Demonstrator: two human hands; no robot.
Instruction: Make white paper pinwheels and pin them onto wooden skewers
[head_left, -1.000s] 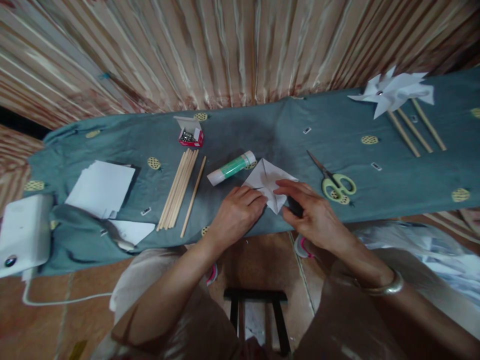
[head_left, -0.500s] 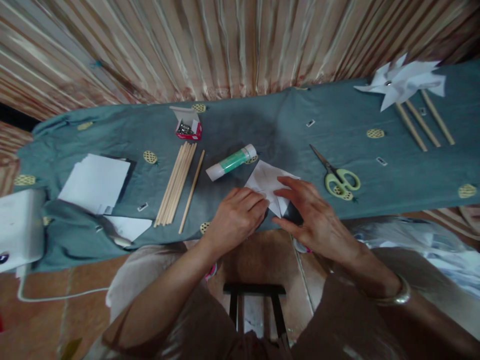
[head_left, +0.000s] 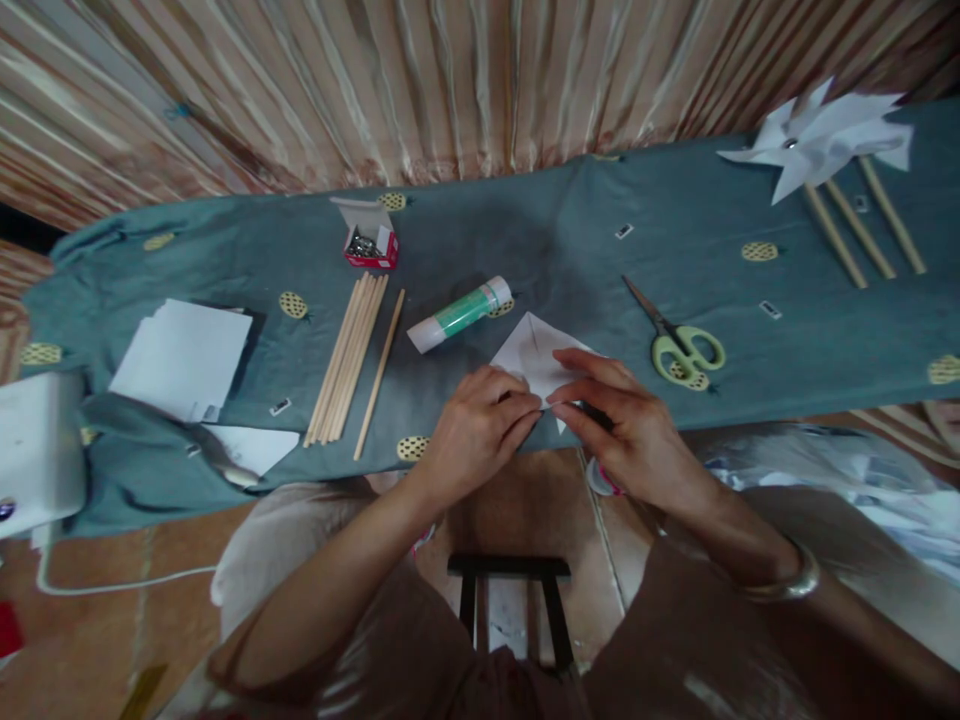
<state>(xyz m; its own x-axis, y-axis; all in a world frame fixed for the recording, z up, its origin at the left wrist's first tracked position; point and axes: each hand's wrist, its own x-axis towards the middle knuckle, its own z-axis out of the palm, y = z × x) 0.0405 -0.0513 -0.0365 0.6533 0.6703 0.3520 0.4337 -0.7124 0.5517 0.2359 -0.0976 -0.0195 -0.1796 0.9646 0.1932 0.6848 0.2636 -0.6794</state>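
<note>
1. Change over the last second: the left hand (head_left: pixel 480 432) and the right hand (head_left: pixel 636 435) lay flatter on the folded paper (head_left: pixel 534 355) a moment ago, with the right one's fingers spread across its right half. Now the two have drawn together, and their fingertips meet at the sheet's near edge.
2. Left hand: the fingers are curled, and thumb and forefinger are closed on the paper's near edge.
3. Right hand: the fingers are long and held close together, pinching the same edge from the other side. A metal bangle (head_left: pixel 780 582) sits on that wrist.
4. Meaning for the work in hand: flat pressing has given way to a pinch. By my reading, a flap or crease at the near corner is now being gripped rather than smoothed.
5. Place: the paper has kept its spot on the blue-grey cloth (head_left: pixel 525 240), at the table's near edge. It lies just in front of the glue stick (head_left: pixel 459 315), between the wooden sticks (head_left: pixel 346 360) to the left and the scissors (head_left: pixel 681 348) to the right.
6. Look: the paper is white, thin and folded to a pointed shape, with its far corner aimed toward the glue stick. A crease line runs back from that point. A small white tip shows below the fingers, near the table's edge, and the hands hide the near half.
7. Surroundings: an open red box (head_left: pixel 367 245) of small metal pieces sits beyond the sticks. A stack of white sheets (head_left: pixel 180 355) lies at the left, and paper pinwheels (head_left: pixel 821 140) on sticks lie far right.
</note>
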